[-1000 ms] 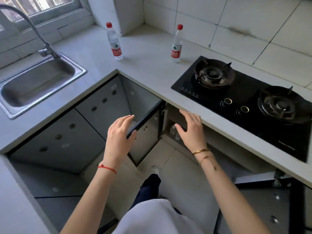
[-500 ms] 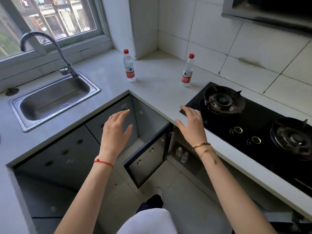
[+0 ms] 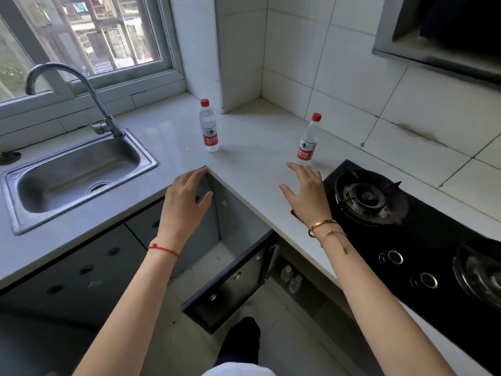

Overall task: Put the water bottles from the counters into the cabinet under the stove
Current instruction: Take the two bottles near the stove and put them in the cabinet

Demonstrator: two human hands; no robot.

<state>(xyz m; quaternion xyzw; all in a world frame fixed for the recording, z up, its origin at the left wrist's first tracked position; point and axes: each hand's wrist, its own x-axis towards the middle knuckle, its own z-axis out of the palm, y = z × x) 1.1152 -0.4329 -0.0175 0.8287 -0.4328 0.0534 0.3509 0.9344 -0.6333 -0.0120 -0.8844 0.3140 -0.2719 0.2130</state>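
Two clear water bottles with red caps and red labels stand upright on the white counter (image 3: 252, 158): one bottle (image 3: 208, 127) near the wall pillar, another bottle (image 3: 308, 142) just left of the stove. My right hand (image 3: 309, 194) hovers open over the counter, fingertips a little short of the second bottle. Above the counter's inner corner my left hand (image 3: 185, 204) is open, empty. Below, the cabinet door (image 3: 233, 278) under the stove hangs open, and two small bottles (image 3: 291, 279) stand inside.
A black two-burner gas stove (image 3: 406, 226) fills the counter on the right. A steel sink (image 3: 73, 175) with a curved tap (image 3: 103, 115) lies at the left under the window. A range hood (image 3: 447, 31) hangs at the upper right. My leg and shoe (image 3: 241, 337) are on the tiled floor.
Both hands rose from the open cabinet door up to counter level and reached forward. The right hand now lies over the counter close to the bottle by the stove. The view tilted upward.
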